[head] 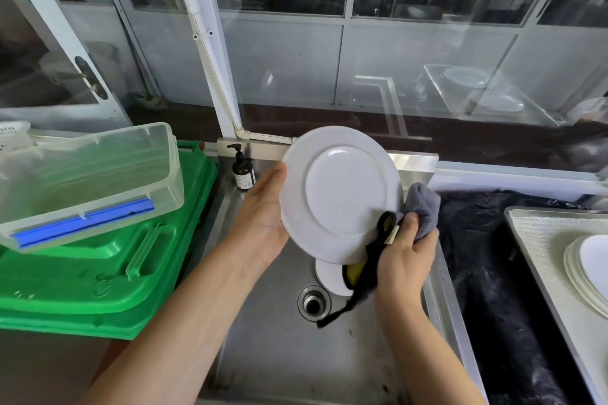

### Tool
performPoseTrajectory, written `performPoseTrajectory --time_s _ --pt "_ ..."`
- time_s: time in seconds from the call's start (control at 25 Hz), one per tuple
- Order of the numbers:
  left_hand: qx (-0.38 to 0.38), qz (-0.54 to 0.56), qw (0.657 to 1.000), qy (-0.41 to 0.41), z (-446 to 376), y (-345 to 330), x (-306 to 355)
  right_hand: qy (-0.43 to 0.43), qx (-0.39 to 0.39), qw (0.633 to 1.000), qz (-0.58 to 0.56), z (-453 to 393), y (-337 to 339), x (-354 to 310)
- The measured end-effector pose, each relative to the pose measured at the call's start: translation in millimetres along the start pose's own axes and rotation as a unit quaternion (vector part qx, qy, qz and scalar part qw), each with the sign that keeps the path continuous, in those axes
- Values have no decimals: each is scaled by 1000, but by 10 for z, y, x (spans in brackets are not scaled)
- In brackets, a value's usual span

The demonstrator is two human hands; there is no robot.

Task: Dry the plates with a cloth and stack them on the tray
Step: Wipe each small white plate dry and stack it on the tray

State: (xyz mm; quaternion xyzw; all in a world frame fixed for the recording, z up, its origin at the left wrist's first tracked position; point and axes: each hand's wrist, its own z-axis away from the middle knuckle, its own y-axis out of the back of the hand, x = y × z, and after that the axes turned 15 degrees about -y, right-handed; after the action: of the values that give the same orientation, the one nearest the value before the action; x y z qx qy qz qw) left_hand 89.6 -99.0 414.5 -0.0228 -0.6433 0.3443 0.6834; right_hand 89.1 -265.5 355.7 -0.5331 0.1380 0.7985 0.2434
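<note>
The sink [269, 339] is the landmark here, and all places are told from it. Nearest to the camera, both forearms reach over the sink basin. Above its drain [313, 301], the right hand [406, 260] is closed on a grey cloth [422, 207] with a black and yellow edge; a loose end of the cloth hangs down toward the drain. The cloth touches the lower right rim of the plate [340, 194].

The left hand [263, 210] holds this plate at its left rim, thumb on the side facing the camera and the fingers hidden behind. The plate is tilted almost upright over the middle of the sink, with its underside and foot ring toward the camera. The two hands are apart, one on each side of the plate. Under the plate, inside the sink just past the drain, another white plate [330, 276] shows partly.

The tray [543, 260] stands to the right of the sink, beyond a strip of dark covering on the worktop, and a stack of plates [585, 270] lies on it already. So the tray is on the side of the right hand, which is nearer to it; I judge that the plate must travel rightward across the sink edge, and it should be laid flat before stacking.

At the far left corner of the sink stands a brown pump bottle [242, 171].
</note>
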Motion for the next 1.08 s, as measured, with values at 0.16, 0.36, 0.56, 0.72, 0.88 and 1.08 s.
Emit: performPoseTrajectory --time_s 0.16,0.36,0.56,0.72,0.88,1.08 --pt "-44 -22 999 1 10 45 23 144 -35 986 71 -111 66 -180" --pt "-86 -74 993 -27 -25 108 88 264 -108 939 190 -284 33 -263" --pt "-56 -103 992 -45 47 21 -60 467 -177 807 315 -179 -210 -336" --pt "2 -84 996 -26 -12 4 -47 520 -216 762 319 9 -172 -69" --pt "31 -81 996 -21 -54 77 -9 576 -267 687 353 128 95 394" --pt "29 -68 997 1 -31 51 -76 514 -198 762 339 79 -115 216"
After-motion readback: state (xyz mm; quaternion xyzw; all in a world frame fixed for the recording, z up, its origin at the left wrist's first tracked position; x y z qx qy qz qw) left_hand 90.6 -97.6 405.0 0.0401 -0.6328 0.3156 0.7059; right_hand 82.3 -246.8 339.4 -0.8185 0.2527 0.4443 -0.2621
